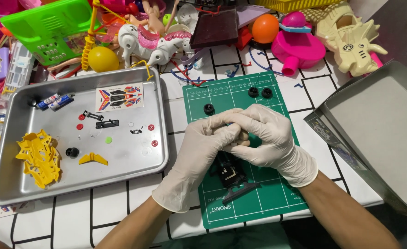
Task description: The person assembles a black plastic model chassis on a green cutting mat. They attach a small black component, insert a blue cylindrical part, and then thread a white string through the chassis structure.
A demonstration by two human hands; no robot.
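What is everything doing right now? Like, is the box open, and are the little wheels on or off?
left hand, gloved, fingers pressed together with the right hand
right hand, gloved, closed around something small, hidden
black toy car chassis, lying on the green mat, wheels off
three black wheels, loose on the mat
grey box, open
metal tray, holding small parts
sticker sheet, lying flat

Gloved fingers (233, 127) hide whatever small part they pinch.

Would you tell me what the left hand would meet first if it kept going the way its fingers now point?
The left hand points right and slightly up, and its fingers already touch the right hand over the green cutting mat. So the right hand comes first; nothing shows between them.
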